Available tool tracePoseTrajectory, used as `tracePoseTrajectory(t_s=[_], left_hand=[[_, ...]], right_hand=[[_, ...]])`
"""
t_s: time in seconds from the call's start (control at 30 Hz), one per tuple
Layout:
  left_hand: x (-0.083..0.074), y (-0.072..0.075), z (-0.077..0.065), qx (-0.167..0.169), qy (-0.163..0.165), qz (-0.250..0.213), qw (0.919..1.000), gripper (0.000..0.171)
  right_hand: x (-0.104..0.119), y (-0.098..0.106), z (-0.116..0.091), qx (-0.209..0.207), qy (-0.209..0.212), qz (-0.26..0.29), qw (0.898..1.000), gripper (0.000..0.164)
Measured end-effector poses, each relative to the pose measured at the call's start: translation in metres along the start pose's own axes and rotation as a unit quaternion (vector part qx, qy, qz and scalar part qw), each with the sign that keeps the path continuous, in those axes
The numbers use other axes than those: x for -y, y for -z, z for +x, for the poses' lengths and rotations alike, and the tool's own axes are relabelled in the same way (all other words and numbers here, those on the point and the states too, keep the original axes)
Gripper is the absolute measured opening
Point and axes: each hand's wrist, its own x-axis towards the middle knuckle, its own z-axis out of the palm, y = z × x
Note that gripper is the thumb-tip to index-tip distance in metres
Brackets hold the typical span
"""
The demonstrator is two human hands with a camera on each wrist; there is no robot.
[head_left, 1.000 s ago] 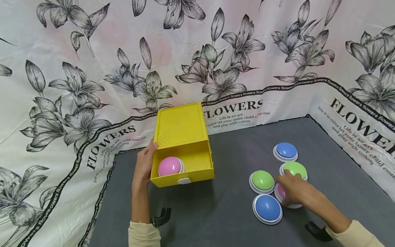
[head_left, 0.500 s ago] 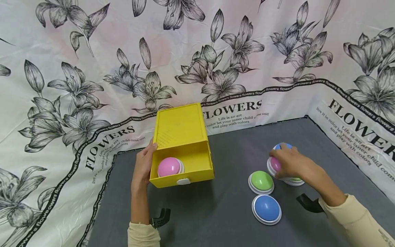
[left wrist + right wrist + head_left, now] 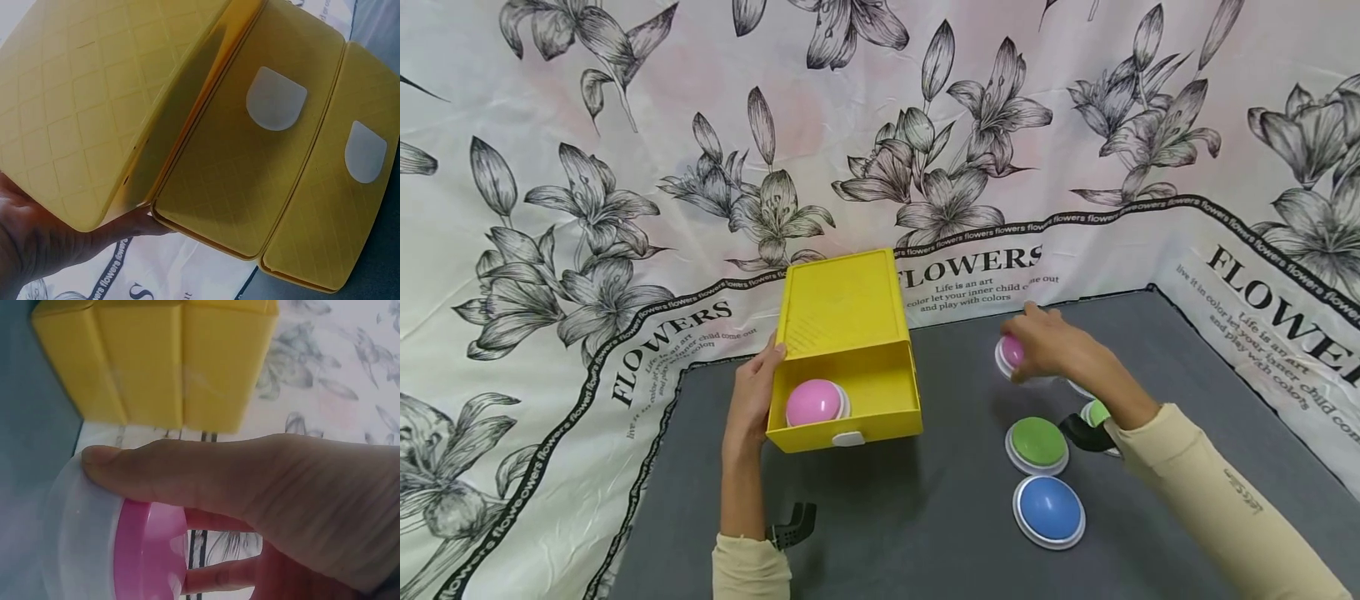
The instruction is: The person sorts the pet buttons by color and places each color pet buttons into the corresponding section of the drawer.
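Fingers of right hand (image 3: 1051, 352) curl round smooth pink dome (image 3: 1011, 352); left hand (image 3: 751, 402) clasps yellow box (image 3: 842, 333).

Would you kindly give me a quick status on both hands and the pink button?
Left hand holds yellow drawer box by its side. Right hand grips pink button, lifted off the table. Path to open drawer clear.
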Motion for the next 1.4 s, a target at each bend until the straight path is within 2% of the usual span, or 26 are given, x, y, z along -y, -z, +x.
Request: tracePoseTrajectory(t_s=[0.1,0.23,0.43,0.57,0.7,0.83,0.97,1.07,1.23,1.4], left_hand=[[0.001,0.000,0.000,0.002,0.004,0.004,1.0000,0.056],[0.002,0.000,0.000,0.004,0.004,0.004,1.0000,0.056],[0.001,0.000,0.000,-0.002,0.002,-0.001,1.0000,0.056],[0.001,0.000,0.001,-0.006,0.005,-0.001,1.0000,0.056],[0.000,0.000,0.002,-0.004,0.001,-0.003,1.0000,0.056],[-0.001,0.000,0.004,-0.006,0.002,-0.010,0.9999,0.058],[-0.001,0.001,0.004,-0.013,0.013,-0.006,0.9998,0.057],[-0.002,0.001,0.003,-0.015,0.018,0.000,0.9997,0.056],[-0.002,0.002,0.003,-0.021,0.016,0.004,0.9997,0.056],[-0.001,0.002,0.004,-0.012,0.005,0.000,0.9999,0.056]], right_hand=[[0.015,0.002,0.008,-0.007,0.022,0.006,1.000,0.056],[0.038,0.012,0.012,-0.012,0.052,0.025,0.998,0.063],[0.077,0.038,0.008,-0.027,0.115,0.067,0.991,0.057],[0.104,0.047,0.004,-0.025,0.154,0.084,0.984,0.056],[0.127,0.050,0.002,-0.011,0.194,0.089,0.977,0.056],[0.146,0.043,0.003,0.019,0.225,0.077,0.971,0.058],[0.156,0.030,0.008,0.046,0.219,0.070,0.972,0.059],[0.160,0.020,0.010,0.049,0.200,0.068,0.976,0.059],[0.170,0.007,0.011,0.018,0.169,0.031,0.985,0.053],[0.180,-0.003,0.010,-0.015,0.165,-0.028,0.986,0.046]])
